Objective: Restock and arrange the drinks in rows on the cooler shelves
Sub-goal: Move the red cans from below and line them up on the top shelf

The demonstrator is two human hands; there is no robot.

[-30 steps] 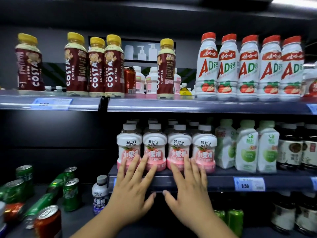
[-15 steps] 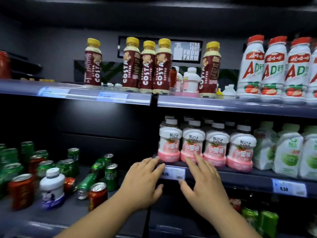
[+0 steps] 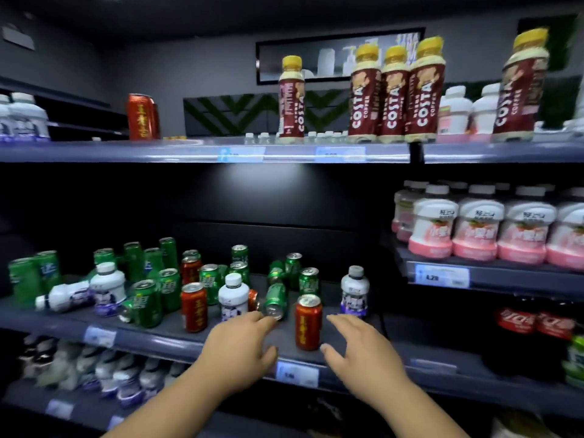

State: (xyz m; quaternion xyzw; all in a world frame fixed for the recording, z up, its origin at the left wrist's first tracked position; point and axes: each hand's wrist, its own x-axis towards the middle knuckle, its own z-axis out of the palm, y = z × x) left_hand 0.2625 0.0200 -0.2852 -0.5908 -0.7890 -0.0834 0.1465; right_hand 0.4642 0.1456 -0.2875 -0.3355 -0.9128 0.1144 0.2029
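Note:
My left hand (image 3: 240, 346) and my right hand (image 3: 363, 352) hover open over the front of the middle-left shelf (image 3: 177, 341), holding nothing. Between them stands an upright red can (image 3: 308, 322). A green can (image 3: 275, 301) lies on its side just beyond my left fingertips. Behind it, a jumble of green cans (image 3: 147, 303), another red can (image 3: 193, 306) and white bottles with purple labels (image 3: 233, 297) stands unsorted, one white bottle (image 3: 63, 297) lying down. A further white bottle (image 3: 354, 290) stands right of the red can.
Pink-and-white bottles (image 3: 477, 230) stand in rows on the right shelf (image 3: 493, 278). Costa coffee bottles (image 3: 393, 93) and a red can (image 3: 140, 116) are on the top shelf. Cola bottles (image 3: 534, 330) sit at lower right, more white bottles (image 3: 104, 371) on the shelf below.
The view has swung left from the pink bottle rows to the shelf of mixed cans. Both hands left the pink bottles and now hover beside the upright red can.

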